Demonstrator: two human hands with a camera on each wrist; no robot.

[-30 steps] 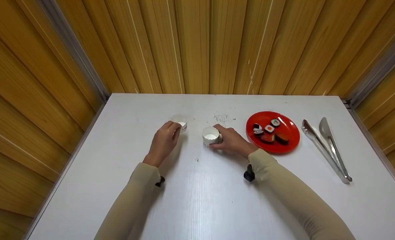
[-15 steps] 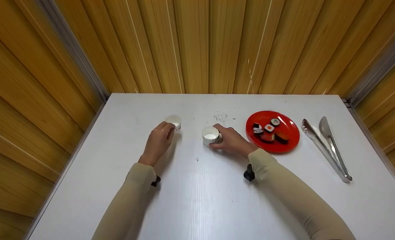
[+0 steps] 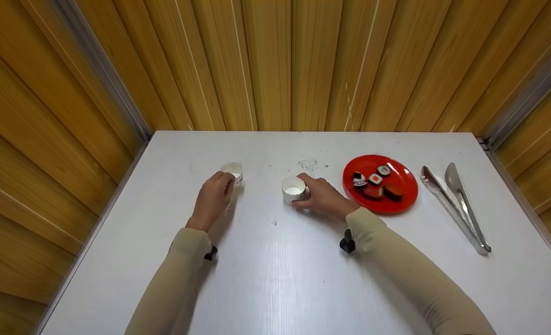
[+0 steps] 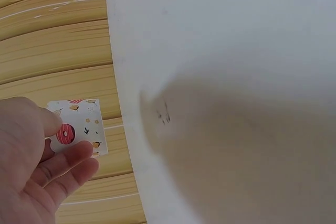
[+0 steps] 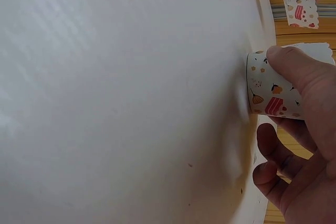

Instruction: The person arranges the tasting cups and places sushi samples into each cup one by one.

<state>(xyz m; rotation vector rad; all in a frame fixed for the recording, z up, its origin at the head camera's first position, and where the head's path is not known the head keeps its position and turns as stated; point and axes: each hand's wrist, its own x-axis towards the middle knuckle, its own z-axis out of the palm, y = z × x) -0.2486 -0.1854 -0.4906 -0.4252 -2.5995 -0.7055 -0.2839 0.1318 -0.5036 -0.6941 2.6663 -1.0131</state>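
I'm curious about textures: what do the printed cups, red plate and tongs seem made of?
Printed cups: probably matte paper or card, judging by thin, scalloped rims.
Red plate: glossy, likely plastic, perhaps glazed ceramic, given bright highlights.
Tongs: shiny metal, perhaps steel, from their silvery sheen.

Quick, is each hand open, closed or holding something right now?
Left hand: holding a round white paper cup with printed pictures.
Right hand: holding another round white paper cup with printed pictures.
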